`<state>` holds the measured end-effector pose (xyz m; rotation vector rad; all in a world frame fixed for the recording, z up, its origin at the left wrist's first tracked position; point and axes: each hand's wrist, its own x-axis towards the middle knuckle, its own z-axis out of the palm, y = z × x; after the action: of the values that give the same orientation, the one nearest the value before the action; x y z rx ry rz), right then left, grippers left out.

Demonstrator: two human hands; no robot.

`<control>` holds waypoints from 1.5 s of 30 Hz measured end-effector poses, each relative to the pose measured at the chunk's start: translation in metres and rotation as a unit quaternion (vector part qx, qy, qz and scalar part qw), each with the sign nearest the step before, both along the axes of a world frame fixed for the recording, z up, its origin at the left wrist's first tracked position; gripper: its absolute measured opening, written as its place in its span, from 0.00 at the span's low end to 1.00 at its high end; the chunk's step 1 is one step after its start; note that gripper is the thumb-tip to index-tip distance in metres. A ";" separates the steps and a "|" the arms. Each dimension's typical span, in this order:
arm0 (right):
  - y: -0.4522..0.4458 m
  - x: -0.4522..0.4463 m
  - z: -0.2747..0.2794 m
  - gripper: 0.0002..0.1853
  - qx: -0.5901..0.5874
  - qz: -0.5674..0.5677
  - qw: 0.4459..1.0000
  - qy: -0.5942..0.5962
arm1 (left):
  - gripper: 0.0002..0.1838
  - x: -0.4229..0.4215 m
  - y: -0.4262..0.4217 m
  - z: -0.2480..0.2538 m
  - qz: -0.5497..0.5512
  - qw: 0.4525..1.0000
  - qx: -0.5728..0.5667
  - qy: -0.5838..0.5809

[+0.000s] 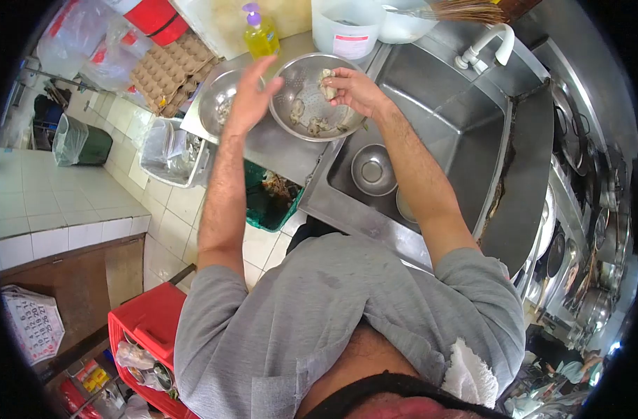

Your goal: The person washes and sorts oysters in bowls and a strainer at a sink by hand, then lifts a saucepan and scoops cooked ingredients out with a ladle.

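My right hand (359, 91) pinches a pale, lumpy, wet piece of food (327, 84) above a steel colander (278, 112); its exact kind cannot be made out. Several similar pale, greyish pieces (317, 126) lie in the bottom of the colander. My left hand (250, 96) is raised between the colander and a smaller steel bowl (209, 105), fingers apart and nothing held. Small pale bits (224, 112) show inside that bowl, partly hidden behind my left hand. Both vessels stand on the steel counter (280, 155) left of the sink.
The steel sink (431, 133) holds a small metal bowl (373, 170), under a white tap (488, 49). A soap bottle (260, 33) and white tub (343, 31) stand behind the colander. Below the counter sits a green bin (269, 218) with scraps. Egg trays (169, 70) are at left.
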<state>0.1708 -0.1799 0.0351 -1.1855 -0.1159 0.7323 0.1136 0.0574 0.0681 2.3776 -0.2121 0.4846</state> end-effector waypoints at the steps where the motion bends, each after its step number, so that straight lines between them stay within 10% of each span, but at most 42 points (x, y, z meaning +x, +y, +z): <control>1: -0.003 0.000 0.005 0.13 0.001 -0.005 1.000 -0.005 | 0.26 -0.002 -0.025 0.011 -0.075 0.986 -0.126 0.079; 5: -0.033 -0.007 0.022 0.12 0.086 -0.019 0.996 -0.010 | 0.22 0.025 -0.095 0.006 -0.272 0.872 -0.366 0.177; 13: -0.163 -0.016 0.018 0.10 0.125 -0.196 0.972 -0.045 | 0.13 0.084 -0.261 -0.026 -0.303 0.782 -0.489 0.242; 20: -0.244 -0.001 -0.012 0.09 -0.113 -0.433 0.891 -0.081 | 0.17 0.099 -0.384 -0.050 -0.276 0.607 -0.663 0.340; 27: -0.289 0.014 -0.023 0.11 -0.371 -0.396 0.823 -0.169 | 0.15 0.121 -0.420 -0.058 -0.276 0.669 -0.603 0.336; 29: -0.281 0.011 -0.017 0.07 -0.199 -0.437 0.869 -0.119 | 0.15 0.126 -0.421 -0.064 -0.211 0.623 -0.669 0.346; 45: -0.271 0.009 -0.032 0.10 -0.075 -0.472 0.873 -0.099 | 0.18 0.110 -0.410 -0.064 -0.215 0.593 -0.695 0.345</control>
<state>0.1802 -0.4509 0.0029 -1.2793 0.3462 -0.2524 0.2239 -0.3530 0.0039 0.7208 0.0083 -0.4598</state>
